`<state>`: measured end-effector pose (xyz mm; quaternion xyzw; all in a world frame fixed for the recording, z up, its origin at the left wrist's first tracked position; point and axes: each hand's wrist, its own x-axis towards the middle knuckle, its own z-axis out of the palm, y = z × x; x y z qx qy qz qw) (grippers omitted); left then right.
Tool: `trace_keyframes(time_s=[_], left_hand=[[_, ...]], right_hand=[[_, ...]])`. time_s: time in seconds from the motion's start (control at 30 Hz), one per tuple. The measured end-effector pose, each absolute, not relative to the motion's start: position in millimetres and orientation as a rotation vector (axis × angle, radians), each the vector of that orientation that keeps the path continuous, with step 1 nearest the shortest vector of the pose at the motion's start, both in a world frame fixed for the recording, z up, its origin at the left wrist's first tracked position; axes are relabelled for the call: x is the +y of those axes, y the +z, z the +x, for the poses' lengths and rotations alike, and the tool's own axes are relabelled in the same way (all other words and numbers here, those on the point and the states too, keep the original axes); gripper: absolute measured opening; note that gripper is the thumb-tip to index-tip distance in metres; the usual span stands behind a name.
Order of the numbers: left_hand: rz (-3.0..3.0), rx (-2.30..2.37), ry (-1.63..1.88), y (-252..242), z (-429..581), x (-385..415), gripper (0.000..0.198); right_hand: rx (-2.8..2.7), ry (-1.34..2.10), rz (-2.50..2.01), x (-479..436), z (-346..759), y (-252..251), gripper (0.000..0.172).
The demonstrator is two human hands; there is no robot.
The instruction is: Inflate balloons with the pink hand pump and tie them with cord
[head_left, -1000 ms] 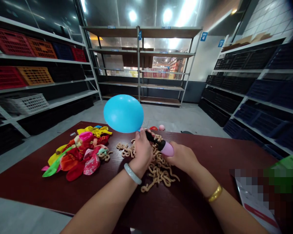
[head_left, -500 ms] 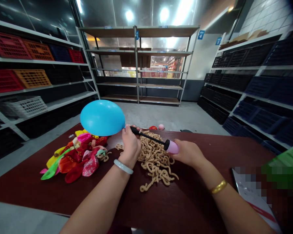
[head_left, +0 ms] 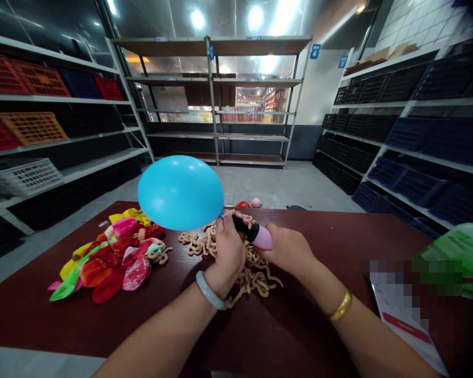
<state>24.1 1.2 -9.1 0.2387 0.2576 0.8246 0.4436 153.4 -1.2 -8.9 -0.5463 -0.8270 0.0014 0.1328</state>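
A blue balloon [head_left: 180, 192], blown up round, hangs over the far left part of the table with its neck at the fingers of my left hand [head_left: 229, 244]. This hand is closed around the neck and the black end of a hand balloon pump [head_left: 264, 238]. My right hand [head_left: 289, 247] is wrapped around the pump's lilac end. The two parts of the pump are pushed close together. Beneath my hands lies a heap of beige, worm-like twisted strands [head_left: 256, 281], partly hidden by them. To the left is a pile of colourful uninflated balloons [head_left: 106, 262].
The dark red table [head_left: 319, 315] holds a flat white and red item [head_left: 408, 325] and a green and clear plastic bag [head_left: 457, 257] at right. Shelves with crates [head_left: 33, 127] line both sides; a rack [head_left: 252, 137] stands behind. A pink ball [head_left: 256, 202] shows past the far edge.
The pump's thin black rod, visible before, has gone in as my hands came closer together. The blue balloon looks bigger and has shifted right. The view has turned slightly.
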Motion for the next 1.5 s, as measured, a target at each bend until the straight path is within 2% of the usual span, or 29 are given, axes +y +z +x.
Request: trace_keyframes(time_s=[0.27, 0.5, 0.8, 1.07, 1.33, 1.5], left_hand=[[0.558, 0.639, 2.159, -1.2, -25.7, 24.8, 0.020], [0.467, 0.653, 2.237, 4.9, -73.9, 40.5, 0.014], [0.447, 0.678, 2.162, -15.1, -25.6, 35.1, 0.018], [0.552, 0.683, 2.051, -23.0, 23.6, 10.1, 0.018], [0.601, 0.670, 2.040, -10.4, 17.7, 6.3, 0.021], [0.577, 0.642, 2.172, 4.0, -22.0, 19.4, 0.016]], right_hand=[[-2.436, 0.082, -1.631, 12.1, 160.0, -13.7, 0.042], [-2.468, 0.069, -1.573, 21.3, 172.9, -18.9, 0.037], [-2.500, -0.064, -1.587, 20.1, 177.7, -18.5, 0.037], [-2.441, 0.010, -1.603, 4.7, 159.3, -13.5, 0.036], [-2.399, 0.059, -1.618, 1.3, 152.5, -11.2, 0.039], [-2.422, 0.079, -1.615, 7.8, 156.9, -11.8, 0.040]])
